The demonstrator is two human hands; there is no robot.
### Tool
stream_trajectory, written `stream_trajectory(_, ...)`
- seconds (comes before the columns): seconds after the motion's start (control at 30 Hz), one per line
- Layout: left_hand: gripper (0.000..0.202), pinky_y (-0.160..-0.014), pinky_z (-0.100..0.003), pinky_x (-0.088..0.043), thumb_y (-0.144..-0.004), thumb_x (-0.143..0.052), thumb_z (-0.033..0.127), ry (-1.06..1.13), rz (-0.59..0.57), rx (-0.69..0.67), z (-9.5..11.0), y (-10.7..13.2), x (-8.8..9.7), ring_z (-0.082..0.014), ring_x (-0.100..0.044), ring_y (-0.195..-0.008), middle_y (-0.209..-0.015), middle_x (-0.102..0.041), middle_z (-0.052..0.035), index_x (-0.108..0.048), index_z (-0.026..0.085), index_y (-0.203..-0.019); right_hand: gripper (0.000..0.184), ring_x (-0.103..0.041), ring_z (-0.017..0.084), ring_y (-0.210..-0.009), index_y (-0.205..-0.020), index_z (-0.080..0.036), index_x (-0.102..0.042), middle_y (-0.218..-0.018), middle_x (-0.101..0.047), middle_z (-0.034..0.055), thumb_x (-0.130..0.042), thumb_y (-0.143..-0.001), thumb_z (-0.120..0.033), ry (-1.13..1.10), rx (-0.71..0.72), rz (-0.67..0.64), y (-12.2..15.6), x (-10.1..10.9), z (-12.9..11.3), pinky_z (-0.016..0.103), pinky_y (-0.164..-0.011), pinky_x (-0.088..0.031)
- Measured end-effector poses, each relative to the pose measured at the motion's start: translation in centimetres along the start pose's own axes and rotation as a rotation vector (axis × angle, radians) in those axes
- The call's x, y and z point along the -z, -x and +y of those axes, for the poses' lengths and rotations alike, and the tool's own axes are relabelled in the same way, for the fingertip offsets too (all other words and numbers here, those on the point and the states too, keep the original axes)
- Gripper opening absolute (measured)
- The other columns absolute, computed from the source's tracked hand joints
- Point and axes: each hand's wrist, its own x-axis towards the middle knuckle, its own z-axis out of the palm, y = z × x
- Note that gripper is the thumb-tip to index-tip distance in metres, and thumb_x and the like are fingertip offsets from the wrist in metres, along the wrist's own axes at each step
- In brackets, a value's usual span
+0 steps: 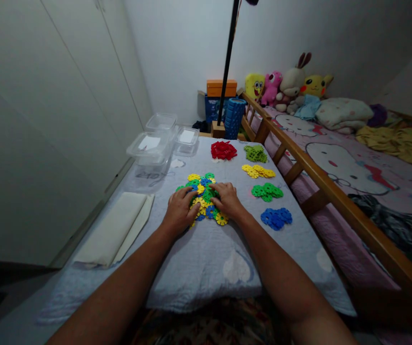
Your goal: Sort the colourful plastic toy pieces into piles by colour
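Note:
A mixed heap of yellow, green and blue plastic flake pieces (202, 184) lies on a pale blue quilted surface (206, 258). My left hand (179, 211) rests on the heap's near left side, fingers bent down over the pieces. My right hand (227, 199) lies on the heap's near right side, fingers curled onto the pieces. Sorted piles sit to the right: red (223, 150), light green (255, 153), yellow (258, 171), green (267, 191), blue (276, 218). What the fingers grip is hidden.
Clear plastic containers (155, 143) stand at the back left. A folded cream cloth (114, 230) lies at the left. A wooden bed rail (317, 177) runs along the right, with plush toys (285, 86) behind. A black pole (227, 62) rises at the back.

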Motion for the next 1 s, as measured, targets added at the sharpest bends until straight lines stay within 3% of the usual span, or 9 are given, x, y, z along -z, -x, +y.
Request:
stream_trajectory(0.13,0.040,-0.114,-0.051,-0.041,-0.094,-0.052,0.041,0.015,0.024,0.035,-0.3,-0.2,0.0,-0.0299,-0.053,-0.131,-0.138,-0.059,-0.0126,-0.065,0.021,-0.127,0.045,-0.050,0.029,-0.117,-0.131,-0.025,-0.066,-0.126,-0.067,0.0098,-0.069,-0.086,-0.022,-0.027,-0.004,0.028,-0.1,0.1,0.1,0.044,-0.101,-0.037)
stream_trajectory(0.33,0.040,-0.114,-0.051,-0.041,-0.091,-0.054,0.040,0.072,0.042,0.101,-1.2,-0.5,0.2,-0.0309,-0.054,-0.129,-0.137,-0.060,-0.0134,-0.067,0.019,-0.123,0.024,-0.057,0.024,-0.104,-0.108,-0.023,-0.074,-0.107,-0.073,0.0065,-0.061,-0.088,-0.018,-0.143,-0.040,0.106,0.1,1.1,1.1,0.040,-0.099,-0.039)
stream_trajectory(0.47,0.038,-0.114,-0.051,-0.042,-0.088,-0.054,0.039,0.136,0.071,0.150,-2.1,-0.9,0.6,-0.0312,-0.056,-0.127,-0.134,-0.061,-0.0139,-0.068,0.018,-0.117,0.022,-0.061,0.024,-0.098,-0.101,-0.022,-0.076,-0.101,-0.075,0.0067,-0.060,-0.086,-0.020,-0.171,-0.130,0.273,0.5,3.3,3.5,0.039,-0.095,-0.043)
stream_trajectory(0.6,0.038,-0.115,-0.050,-0.041,-0.087,-0.054,0.041,0.171,0.105,0.198,-2.8,-1.3,0.8,-0.0308,-0.057,-0.126,-0.131,-0.063,-0.0136,-0.069,0.018,-0.113,0.024,-0.063,0.025,-0.096,-0.101,-0.021,-0.076,-0.101,-0.075,0.0076,-0.059,-0.084,-0.023,-0.088,-0.316,0.401,1.4,6.2,6.7,0.039,-0.092,-0.044)
stream_trajectory(0.8,0.037,-0.114,-0.051,-0.043,-0.086,-0.054,0.041,0.205,0.109,0.201,-3.0,-1.3,0.7,-0.0311,-0.058,-0.124,-0.127,-0.064,-0.0135,-0.069,0.018,-0.110,0.034,-0.064,0.026,-0.093,-0.111,-0.020,-0.075,-0.094,-0.075,0.0075,-0.057,-0.083,-0.023,0.077,-0.646,0.382,3.3,8.7,9.0,0.038,-0.085,-0.042)
stream_trajectory(1.0,0.035,-0.113,-0.050,-0.043,-0.085,-0.054,0.041,0.216,0.099,0.214,-3.2,-1.4,0.7,-0.0305,-0.058,-0.123,-0.125,-0.065,-0.0129,-0.069,0.019,-0.108,0.031,-0.062,0.029,-0.100,-0.108,-0.021,-0.075,-0.093,-0.075,0.0079,-0.057,-0.083,-0.021,0.165,-0.738,0.330,3.4,8.7,8.9,0.041,-0.087,-0.038)
